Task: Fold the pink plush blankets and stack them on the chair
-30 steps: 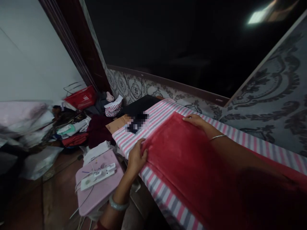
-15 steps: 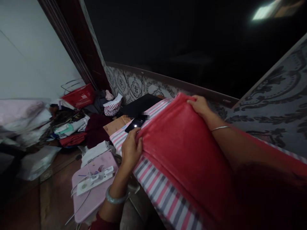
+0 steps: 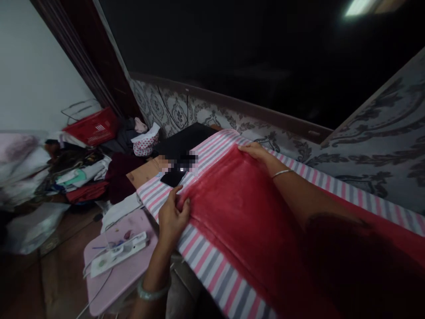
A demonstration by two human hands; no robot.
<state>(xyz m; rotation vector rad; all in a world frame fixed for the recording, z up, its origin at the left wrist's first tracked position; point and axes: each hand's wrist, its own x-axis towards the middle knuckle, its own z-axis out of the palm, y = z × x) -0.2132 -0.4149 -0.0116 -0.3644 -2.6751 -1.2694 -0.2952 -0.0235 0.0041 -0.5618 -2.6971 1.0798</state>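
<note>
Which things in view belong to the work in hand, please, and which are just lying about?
Part of the work:
red cloth, held near two corners by the left hand and right hand
striped cover, beneath the cloth

Seemingly just lying about:
dark flat device, on the cover
power strip, on the pink stool
red basket
heap of clothes

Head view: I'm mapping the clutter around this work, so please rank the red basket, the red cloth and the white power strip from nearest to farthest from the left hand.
From the left hand:
1. Red cloth: touching the hand, spreading to its right.
2. White power strip: left, on the pink stool.
3. Red basket: farthest back, left.
</note>
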